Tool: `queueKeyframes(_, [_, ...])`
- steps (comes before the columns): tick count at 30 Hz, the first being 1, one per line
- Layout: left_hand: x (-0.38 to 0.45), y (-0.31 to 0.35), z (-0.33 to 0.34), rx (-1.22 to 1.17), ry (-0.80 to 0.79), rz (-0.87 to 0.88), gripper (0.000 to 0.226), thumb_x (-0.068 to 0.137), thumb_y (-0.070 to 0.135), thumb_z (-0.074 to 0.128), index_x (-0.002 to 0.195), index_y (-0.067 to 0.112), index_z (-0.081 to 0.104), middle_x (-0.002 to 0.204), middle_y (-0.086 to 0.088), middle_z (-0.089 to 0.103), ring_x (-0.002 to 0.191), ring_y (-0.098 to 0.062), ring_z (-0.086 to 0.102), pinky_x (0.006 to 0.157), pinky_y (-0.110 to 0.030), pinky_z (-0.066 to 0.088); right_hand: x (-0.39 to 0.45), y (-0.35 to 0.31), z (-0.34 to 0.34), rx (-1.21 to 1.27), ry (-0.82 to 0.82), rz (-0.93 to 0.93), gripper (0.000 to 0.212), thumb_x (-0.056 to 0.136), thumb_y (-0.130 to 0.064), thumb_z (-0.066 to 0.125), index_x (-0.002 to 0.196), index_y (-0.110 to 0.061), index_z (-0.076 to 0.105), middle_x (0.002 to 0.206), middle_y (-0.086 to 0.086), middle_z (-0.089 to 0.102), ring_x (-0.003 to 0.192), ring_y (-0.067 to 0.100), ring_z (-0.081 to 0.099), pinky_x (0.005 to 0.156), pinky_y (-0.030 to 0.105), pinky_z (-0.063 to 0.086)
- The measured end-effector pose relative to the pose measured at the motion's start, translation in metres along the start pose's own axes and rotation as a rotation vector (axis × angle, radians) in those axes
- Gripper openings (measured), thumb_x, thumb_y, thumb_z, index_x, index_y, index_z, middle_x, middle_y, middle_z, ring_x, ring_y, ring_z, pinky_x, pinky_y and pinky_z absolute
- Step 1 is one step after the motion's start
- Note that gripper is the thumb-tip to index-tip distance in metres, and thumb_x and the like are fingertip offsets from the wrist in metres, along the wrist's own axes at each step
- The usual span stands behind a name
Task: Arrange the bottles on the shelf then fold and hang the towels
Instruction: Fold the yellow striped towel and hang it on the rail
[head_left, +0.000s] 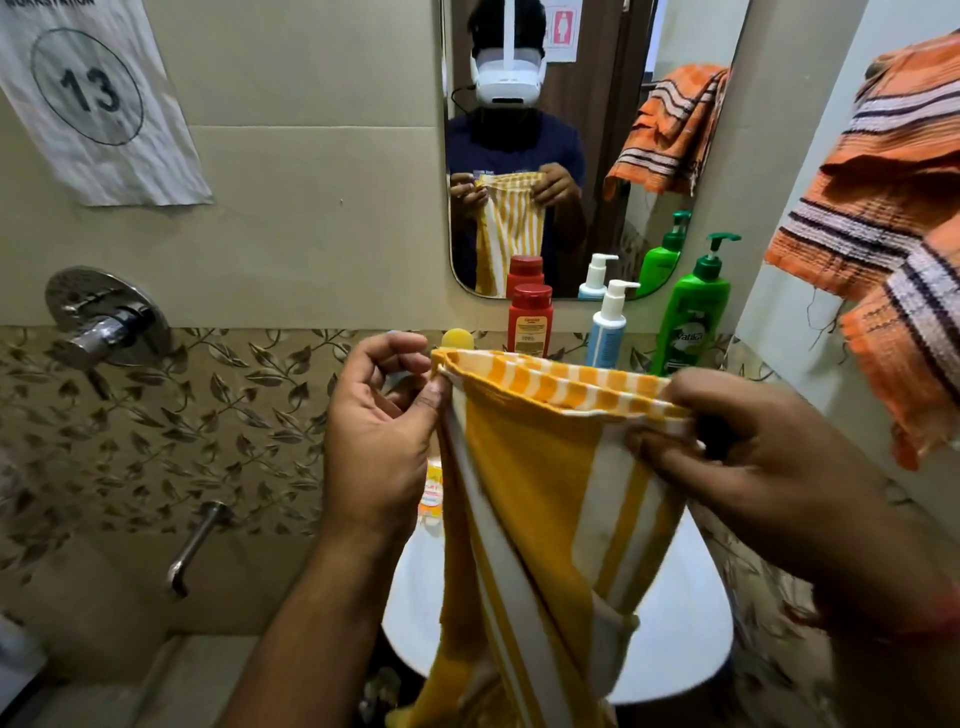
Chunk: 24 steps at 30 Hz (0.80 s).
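Yellow-and-white striped towel (535, 493) is hanging in mid-air at the near centre, over a white basin (680, 639), with its top edge folded over and stretched between both hands. Left hand (379, 431) is pinching the towel's left top corner between thumb and fingertips, other fingers loosely curled. Right hand (748, 462) is gripping the right top corner, fingers curled into the cloth. Hands are sitting apart, at the two ends of the folded edge, roughly level. Towel body is draping down between the forearms and running out of the bottom of the view. Far behind it, on the ledge under the mirror (571, 156), three bottles are standing upright in a row: red bottle (530, 319), white-and-blue pump bottle (608, 325) right of it, green pump bottle (693, 312) furthest right. A yellow cap (457, 339) is peeking just above the towel's left corner; what it belongs to is hidden. Orange striped towel (883, 218) is hanging bunched at far right. Chrome mixer valve (106, 314) and spout (195, 545) are sticking out of the left wall, below a paper sheet marked 13 (88, 98).
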<state>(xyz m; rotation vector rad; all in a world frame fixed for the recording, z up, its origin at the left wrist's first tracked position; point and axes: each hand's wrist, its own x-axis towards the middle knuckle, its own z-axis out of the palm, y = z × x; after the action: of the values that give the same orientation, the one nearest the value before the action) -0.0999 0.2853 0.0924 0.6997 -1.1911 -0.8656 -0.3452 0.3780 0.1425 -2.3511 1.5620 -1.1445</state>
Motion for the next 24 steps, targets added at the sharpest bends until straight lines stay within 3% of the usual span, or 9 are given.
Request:
queueKeyframes(2, [0.003,0.004,0.002,0.012,0.017,0.001,0.04,0.091,-0.01,0.064,0.104,0.028,0.065,0.092,0.012,0.068,0.092,-0.007,0.069,0.089,-0.038,0.06,0.006,-0.006,-0.001,-0.096,-0.01,-0.015,0.014,0.087,-0.031,0.062,0.083,-0.018,0.063,0.077,-0.008,0.059,0.073,0.009,0.057,0.06,0.026,0.049])
queueKeyframes(5, [0.006,0.009,0.003,0.028,0.005,0.036,0.039,0.093,-0.008,0.063,0.104,0.029,0.065,0.092,0.015,0.069,0.096,-0.009,0.069,0.09,-0.037,0.059,0.009,-0.011,-0.005,0.022,0.114,-0.011,0.019,0.087,-0.038,0.057,0.096,-0.023,0.062,0.088,-0.012,0.064,0.084,0.006,0.065,0.065,0.021,0.057])
queueKeyframes(9, [0.007,0.012,0.009,0.044,0.017,0.037,0.038,0.091,-0.011,0.063,0.105,0.025,0.064,0.094,0.007,0.064,0.091,-0.007,0.067,0.091,-0.042,0.06,0.012,-0.008,-0.003,0.026,0.137,-0.016,0.019,0.088,-0.029,0.059,0.102,-0.019,0.066,0.093,-0.01,0.066,0.086,0.01,0.065,0.068,0.037,0.058])
queueKeyframes(11, [0.005,0.014,0.012,0.073,-0.004,0.057,0.036,0.092,-0.008,0.063,0.106,0.025,0.064,0.094,0.011,0.065,0.09,-0.004,0.068,0.087,-0.036,0.062,0.015,-0.005,-0.004,0.131,0.225,-0.017,0.018,0.09,-0.028,0.06,0.105,-0.02,0.066,0.095,-0.006,0.068,0.088,0.011,0.068,0.07,0.035,0.06])
queueKeyframes(14, [0.005,0.013,0.014,0.089,0.008,0.059,0.035,0.092,-0.008,0.065,0.106,0.025,0.064,0.097,0.005,0.064,0.091,-0.007,0.067,0.089,-0.039,0.061,0.016,0.0,-0.001,0.071,0.149,-0.014,0.019,0.089,-0.025,0.062,0.104,-0.015,0.067,0.093,-0.002,0.067,0.086,0.015,0.066,0.071,0.042,0.058])
queueKeyframes(17, [0.005,0.013,0.017,0.109,0.019,0.069,0.032,0.093,-0.004,0.065,0.106,0.025,0.065,0.093,0.014,0.066,0.087,-0.002,0.066,0.083,-0.033,0.062,0.018,0.0,0.004,0.177,0.284,-0.05,0.016,0.092,-0.02,0.064,0.107,-0.013,0.067,0.096,-0.001,0.068,0.089,0.012,0.068,0.073,0.032,0.059])
queueKeyframes(19, [0.007,0.011,0.019,0.129,0.021,0.083,0.03,0.093,-0.004,0.065,0.106,0.023,0.065,0.091,0.016,0.066,0.086,-0.002,0.067,0.08,-0.026,0.06,0.021,0.002,0.006,0.147,0.216,-0.011,0.015,0.092,-0.017,0.065,0.106,-0.012,0.068,0.095,0.0,0.068,0.087,0.013,0.067,0.072,0.038,0.058])
queueKeyframes(21, [0.008,0.011,0.019,0.114,0.048,0.069,0.031,0.093,-0.008,0.063,0.106,0.021,0.064,0.094,0.01,0.066,0.088,-0.003,0.068,0.083,-0.028,0.059,0.022,0.004,0.008,0.082,0.146,-0.01,0.017,0.091,-0.02,0.064,0.106,-0.011,0.069,0.095,0.001,0.068,0.087,0.016,0.066,0.072,0.043,0.058])
queueKeyframes(24, [0.01,0.011,0.021,0.138,0.03,0.091,0.029,0.094,-0.003,0.064,0.107,0.024,0.064,0.096,0.013,0.068,0.094,-0.007,0.07,0.083,-0.031,0.061,0.027,0.002,0.003,0.228,0.326,-0.055,0.017,0.094,-0.02,0.063,0.11,-0.014,0.066,0.102,0.002,0.069,0.094,0.016,0.069,0.077,0.037,0.061])
